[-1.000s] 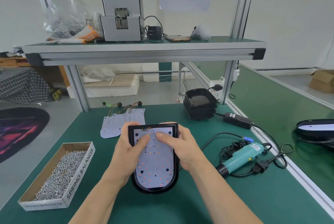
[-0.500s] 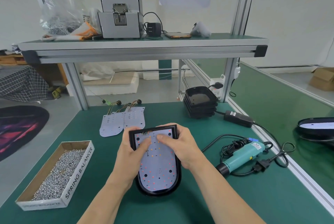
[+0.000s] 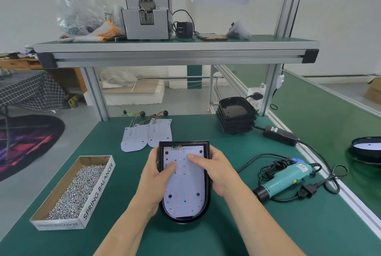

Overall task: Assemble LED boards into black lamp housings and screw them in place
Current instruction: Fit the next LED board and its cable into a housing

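At the bench's [image 3: 268,224] front middle, the left hand [image 3: 156,175] and right hand [image 3: 218,171] grip the black housing [image 3: 185,219] by its sides, thumbs now spread slightly wider on the LED board [image 3: 185,189], which looks seated and ready for screws [image 3: 78,189].

1 held lamp housing [image 3: 185,219], 1 screwdriver [image 3: 284,181], 1 screw box [image 3: 97,189]
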A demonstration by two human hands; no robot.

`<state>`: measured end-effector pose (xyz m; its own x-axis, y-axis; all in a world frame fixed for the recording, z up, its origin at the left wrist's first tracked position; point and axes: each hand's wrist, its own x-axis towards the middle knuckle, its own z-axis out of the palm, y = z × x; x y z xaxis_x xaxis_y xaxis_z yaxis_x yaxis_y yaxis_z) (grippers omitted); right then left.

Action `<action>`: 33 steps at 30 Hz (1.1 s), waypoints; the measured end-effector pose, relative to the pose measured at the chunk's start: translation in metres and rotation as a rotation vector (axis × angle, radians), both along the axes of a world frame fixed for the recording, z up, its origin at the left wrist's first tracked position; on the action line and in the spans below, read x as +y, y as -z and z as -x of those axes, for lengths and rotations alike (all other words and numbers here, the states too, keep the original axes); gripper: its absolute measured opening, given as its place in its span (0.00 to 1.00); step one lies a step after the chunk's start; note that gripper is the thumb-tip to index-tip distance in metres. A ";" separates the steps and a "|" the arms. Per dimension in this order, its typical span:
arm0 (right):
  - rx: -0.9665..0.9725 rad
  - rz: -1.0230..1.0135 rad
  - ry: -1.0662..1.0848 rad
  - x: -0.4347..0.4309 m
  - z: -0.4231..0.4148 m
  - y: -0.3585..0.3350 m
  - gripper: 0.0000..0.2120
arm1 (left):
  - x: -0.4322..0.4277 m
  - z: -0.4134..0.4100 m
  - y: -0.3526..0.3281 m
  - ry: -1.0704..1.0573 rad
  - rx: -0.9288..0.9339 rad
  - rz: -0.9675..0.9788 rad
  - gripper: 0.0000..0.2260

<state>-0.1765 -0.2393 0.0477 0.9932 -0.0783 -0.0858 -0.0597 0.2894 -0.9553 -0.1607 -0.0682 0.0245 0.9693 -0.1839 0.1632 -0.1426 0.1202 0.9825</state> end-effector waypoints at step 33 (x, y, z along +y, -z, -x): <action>0.245 0.084 0.125 -0.006 -0.032 0.049 0.08 | 0.192 -0.057 0.014 -0.441 0.157 -1.604 0.04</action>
